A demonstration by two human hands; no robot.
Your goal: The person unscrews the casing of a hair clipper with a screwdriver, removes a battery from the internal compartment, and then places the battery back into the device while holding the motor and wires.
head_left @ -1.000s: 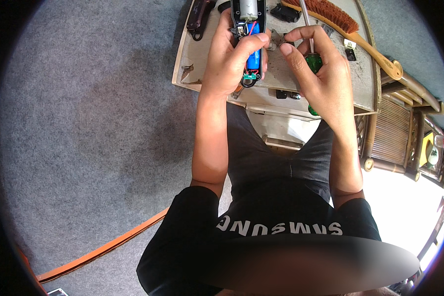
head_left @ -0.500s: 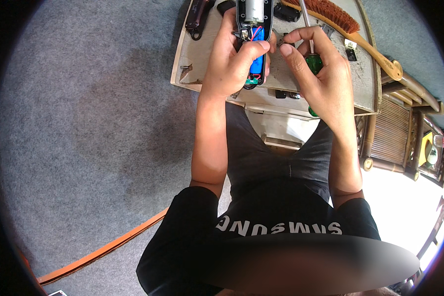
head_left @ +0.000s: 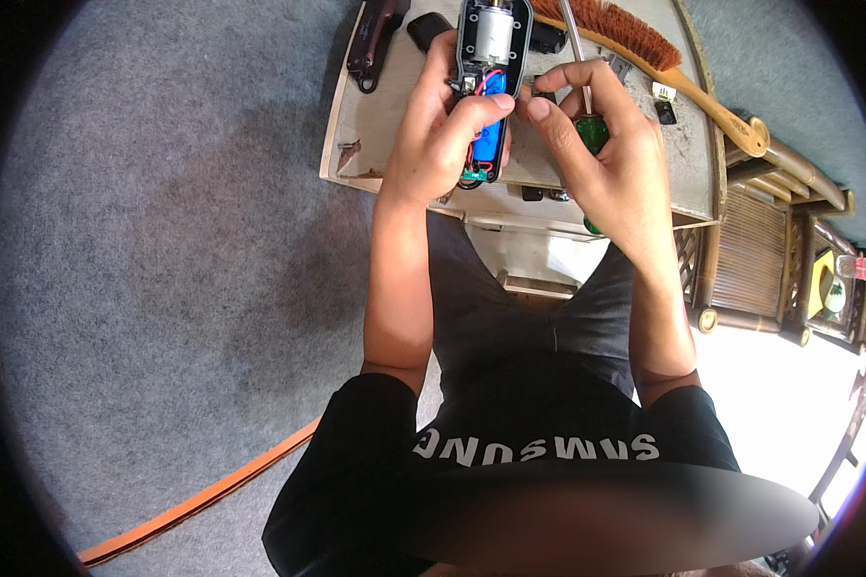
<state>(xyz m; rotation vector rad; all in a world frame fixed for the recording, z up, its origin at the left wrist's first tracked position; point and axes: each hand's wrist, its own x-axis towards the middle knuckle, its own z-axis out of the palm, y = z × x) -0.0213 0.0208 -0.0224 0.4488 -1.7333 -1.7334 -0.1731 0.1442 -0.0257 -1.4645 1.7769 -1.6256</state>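
My left hand (head_left: 440,139) is wrapped round an opened hair clipper (head_left: 468,58), its thumb lying over the blue battery (head_left: 489,130). Inside the black half-shell show a silver motor (head_left: 494,37), red wires and a small green circuit board (head_left: 473,176). Just to the right, my right hand (head_left: 611,159) is curled about a green-handled screwdriver (head_left: 593,135), whose metal shaft points away under the index finger. Its thumb and index finger come close together near the shell; whether a small dark piece by the tips is pinched cannot be made out. The lower fingers are hidden.
A small wooden table (head_left: 678,183) stands before me. A dark maroon clipper (head_left: 373,43) lies at its far left. At the right are a brush (head_left: 635,37) with reddish bristles and a small white-and-black part (head_left: 664,101). Bamboo furniture (head_left: 751,236) stands beyond the right edge.
The view has shifted slightly, so everything sits a little further left. The opened clipper is tilted a bit more and shows more of its motor. Both hands keep their grips.
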